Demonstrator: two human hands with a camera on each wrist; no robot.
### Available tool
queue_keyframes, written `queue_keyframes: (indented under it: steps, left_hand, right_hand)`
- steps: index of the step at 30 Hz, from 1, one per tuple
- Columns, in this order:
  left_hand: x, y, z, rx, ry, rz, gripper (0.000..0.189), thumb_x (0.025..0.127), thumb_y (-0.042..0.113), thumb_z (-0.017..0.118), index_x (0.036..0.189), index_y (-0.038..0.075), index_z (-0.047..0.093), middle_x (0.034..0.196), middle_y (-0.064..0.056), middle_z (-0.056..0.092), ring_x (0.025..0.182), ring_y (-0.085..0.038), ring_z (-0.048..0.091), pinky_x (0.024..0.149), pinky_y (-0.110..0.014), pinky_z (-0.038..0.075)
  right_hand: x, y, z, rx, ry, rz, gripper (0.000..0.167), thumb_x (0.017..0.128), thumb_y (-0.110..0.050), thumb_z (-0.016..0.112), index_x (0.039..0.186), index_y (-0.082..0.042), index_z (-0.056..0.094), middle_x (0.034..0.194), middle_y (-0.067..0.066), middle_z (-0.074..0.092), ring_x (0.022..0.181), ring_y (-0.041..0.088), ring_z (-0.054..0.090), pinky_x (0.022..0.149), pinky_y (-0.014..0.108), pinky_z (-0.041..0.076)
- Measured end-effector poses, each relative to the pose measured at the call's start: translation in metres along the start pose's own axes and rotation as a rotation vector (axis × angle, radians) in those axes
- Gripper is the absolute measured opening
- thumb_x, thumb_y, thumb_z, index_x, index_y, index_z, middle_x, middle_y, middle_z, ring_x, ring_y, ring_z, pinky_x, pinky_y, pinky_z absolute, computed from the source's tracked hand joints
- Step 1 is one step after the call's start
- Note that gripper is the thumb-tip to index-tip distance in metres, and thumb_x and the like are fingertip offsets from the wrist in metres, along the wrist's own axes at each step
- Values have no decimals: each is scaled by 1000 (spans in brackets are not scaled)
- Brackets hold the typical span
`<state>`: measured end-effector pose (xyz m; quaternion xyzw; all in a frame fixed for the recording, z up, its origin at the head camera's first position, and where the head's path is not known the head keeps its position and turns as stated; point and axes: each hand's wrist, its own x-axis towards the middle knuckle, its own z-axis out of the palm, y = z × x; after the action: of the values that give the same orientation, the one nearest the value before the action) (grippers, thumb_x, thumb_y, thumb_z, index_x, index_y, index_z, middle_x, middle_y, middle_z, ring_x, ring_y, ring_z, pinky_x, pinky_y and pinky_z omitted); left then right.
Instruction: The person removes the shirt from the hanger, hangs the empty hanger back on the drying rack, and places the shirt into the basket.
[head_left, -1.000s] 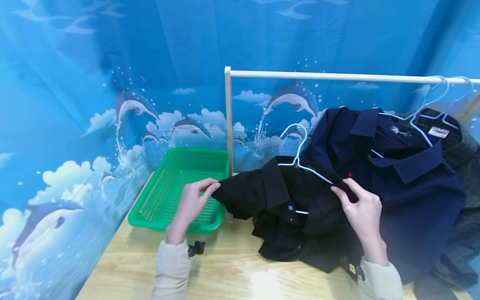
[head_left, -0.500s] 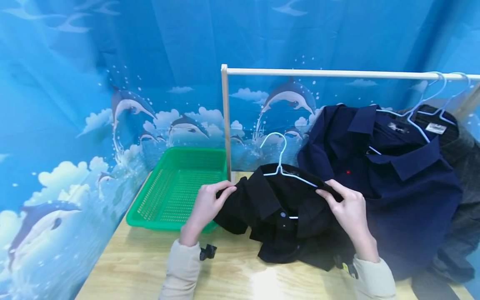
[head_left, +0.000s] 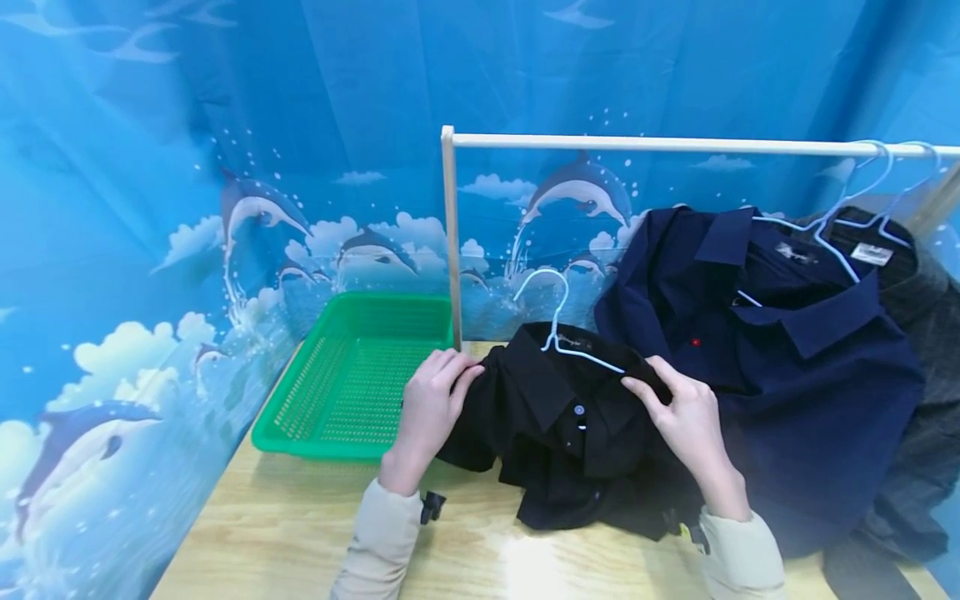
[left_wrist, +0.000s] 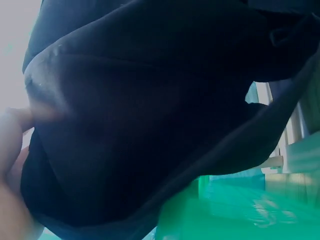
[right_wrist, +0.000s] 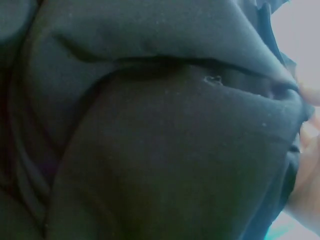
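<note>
A black collared shirt (head_left: pixel 555 467) hangs bunched over the table in the head view, with a pale blue hanger (head_left: pixel 556 321) inside its collar. The hanger's hook stands up free of the rail. My left hand (head_left: pixel 435 404) pinches the shirt at its left shoulder. On the other side my right hand (head_left: pixel 686 417) pinches the cloth near the end of the hanger's arm. Dark cloth fills most of both wrist views, where the left thumb and fingers (left_wrist: pixel 15 150) show at the left edge and the right fingers (right_wrist: pixel 310 130) at the right edge.
A green plastic basket (head_left: pixel 262 429) stands on the wooden table (head_left: pixel 300 517) at left. Behind the shirt runs a white rail (head_left: pixel 637 143) on a wooden post (head_left: pixel 452 242). A navy shirt (head_left: pixel 795 417) and a dark grey garment (head_left: pixel 930 358) hang from it at right.
The black shirt and its hanger have moved left and slightly down, the hook tipping lower. My left hand has shifted right, and my right hand left, so they are closer together.
</note>
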<state>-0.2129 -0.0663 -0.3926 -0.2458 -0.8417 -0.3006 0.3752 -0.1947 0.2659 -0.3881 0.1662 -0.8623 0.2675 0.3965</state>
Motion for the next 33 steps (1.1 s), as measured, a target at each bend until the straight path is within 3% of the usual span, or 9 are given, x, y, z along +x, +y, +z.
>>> queue_keyframes:
  steps: [6,16,26,33]
  left_hand:
    - [1,2,1,56,-13,-3,16,99,25,66,98,10,73,91,-2,67,87,-22,60,80,-36,53]
    - [0,-2,1,72,1,24,13,98,24,69,97,11,74,89,0,67,82,-21,56,73,-34,48]
    - [-1,-5,0,-14,-49,-14,12,98,21,69,101,10,73,93,-2,66,85,-20,55,75,-32,51]
    - [0,-8,-1,-80,1,-27,13,97,20,71,98,8,73,91,-4,67,85,-21,58,75,-35,52]
  right_hand:
    - [-1,1,0,1,-5,11,27,76,-10,86,99,-11,71,75,10,69,60,28,57,61,31,38]
    - [-1,0,0,0,-10,7,25,76,-11,86,97,-11,71,74,9,68,58,25,54,59,29,37]
    - [0,1,2,7,-16,17,23,78,-13,85,96,-11,71,76,7,70,59,25,56,59,27,36]
    - [1,4,2,6,20,31,27,78,-13,87,101,-10,73,80,9,71,61,25,56,61,29,37]
